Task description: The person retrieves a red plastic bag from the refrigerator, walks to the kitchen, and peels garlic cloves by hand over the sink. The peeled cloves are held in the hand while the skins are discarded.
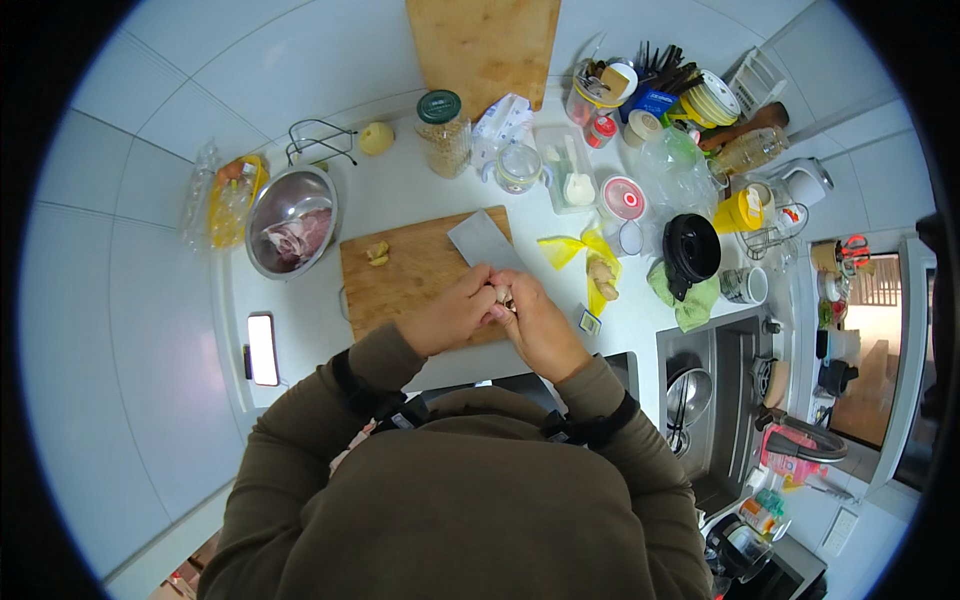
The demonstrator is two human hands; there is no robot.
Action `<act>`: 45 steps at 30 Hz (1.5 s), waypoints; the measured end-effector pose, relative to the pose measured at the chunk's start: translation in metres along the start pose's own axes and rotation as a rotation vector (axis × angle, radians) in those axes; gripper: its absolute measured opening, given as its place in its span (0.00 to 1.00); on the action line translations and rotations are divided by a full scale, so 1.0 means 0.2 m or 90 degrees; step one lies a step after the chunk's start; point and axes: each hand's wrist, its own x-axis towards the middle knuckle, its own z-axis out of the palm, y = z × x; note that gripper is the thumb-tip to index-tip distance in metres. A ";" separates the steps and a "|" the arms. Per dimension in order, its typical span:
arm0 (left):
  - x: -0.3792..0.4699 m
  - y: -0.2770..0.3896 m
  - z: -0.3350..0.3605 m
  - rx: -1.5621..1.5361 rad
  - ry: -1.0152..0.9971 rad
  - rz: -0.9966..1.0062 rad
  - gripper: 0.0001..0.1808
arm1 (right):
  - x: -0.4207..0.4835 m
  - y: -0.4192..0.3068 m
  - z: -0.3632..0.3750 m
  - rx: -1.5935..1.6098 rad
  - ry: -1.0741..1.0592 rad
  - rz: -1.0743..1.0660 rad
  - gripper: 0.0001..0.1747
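My left hand [450, 313] and my right hand [541, 326] meet over the near right part of a wooden cutting board [405, 292]. Between their fingers is a pale head of garlic [505, 295], partly covered by the thumbs. Just beyond my hands, a cleaver blade [484, 238] lies flat on the board; its handle cannot be seen. A few pieces of ginger [378, 253] rest at the board's far left. To the right of the board, a knob of ginger [602, 280] sits on a torn yellow wrapper [561, 250].
Left of the board stands a steel bowl [257, 259] holding raw meat [300, 236], with a phone [262, 349] nearer me. Jars and containers crowd the back, including a green-lidded jar [442, 142]. A black pan-like vessel [688, 251] stands near the sink [720, 405] at right.
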 end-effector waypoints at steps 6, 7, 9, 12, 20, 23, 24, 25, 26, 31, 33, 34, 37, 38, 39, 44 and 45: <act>0.02 -0.11 -0.08 -0.062 0.040 -0.090 0.11 | 0.06 0.06 0.10 0.028 -0.016 0.017 0.18; 0.03 -0.12 -0.09 -0.066 0.053 -0.104 0.12 | 0.08 0.06 0.11 0.021 -0.020 0.010 0.18; 0.04 -0.13 -0.11 -0.091 0.072 -0.125 0.12 | 0.11 0.07 0.12 0.062 -0.036 0.044 0.18; 0.05 -0.12 -0.13 -0.138 0.078 -0.124 0.14 | 0.12 0.08 0.11 0.176 -0.046 0.147 0.18; 0.11 0.03 -0.19 -0.230 0.004 -0.112 0.16 | 0.11 0.10 -0.03 0.686 -0.010 0.291 0.20; 0.11 0.06 -0.23 -0.323 -0.043 -0.101 0.16 | 0.10 0.09 -0.10 0.768 -0.027 0.298 0.21; 0.12 0.05 -0.25 -0.333 -0.034 -0.080 0.16 | 0.10 0.09 -0.11 0.776 -0.032 0.289 0.22; 0.13 0.05 -0.28 -0.344 -0.026 -0.052 0.16 | 0.09 0.09 -0.12 0.784 -0.036 0.278 0.22; 0.15 0.03 -0.32 -0.348 -0.008 -0.043 0.16 | 0.09 0.08 -0.14 0.785 -0.034 0.276 0.22; 0.36 -0.15 -0.74 0.168 0.376 -0.028 0.21 | 0.05 0.07 -0.15 0.678 0.042 0.299 0.22; 0.46 -0.29 -0.96 0.264 0.432 -0.064 0.21 | 0.03 0.07 -0.16 0.663 0.072 0.309 0.21; 0.50 -0.38 -1.06 0.268 0.443 -0.092 0.18 | 0.01 0.07 -0.17 0.659 0.085 0.313 0.20; 0.63 -0.60 -1.33 0.302 0.442 -0.137 0.21 | -0.04 0.05 -0.20 0.689 0.132 0.319 0.19; 0.66 -0.66 -1.40 0.356 0.435 -0.089 0.22 | -0.06 0.04 -0.22 0.697 0.152 0.336 0.18; 0.68 -0.72 -1.44 0.403 0.434 -0.047 0.23 | -0.08 0.02 -0.23 0.705 0.165 0.324 0.17; 0.64 -0.63 -1.33 0.574 0.635 0.057 0.20 | -0.15 -0.02 -0.26 0.719 0.204 0.319 0.11; 0.59 -0.55 -1.22 0.672 0.691 0.143 0.19 | -0.16 -0.01 -0.25 0.725 0.210 0.330 0.10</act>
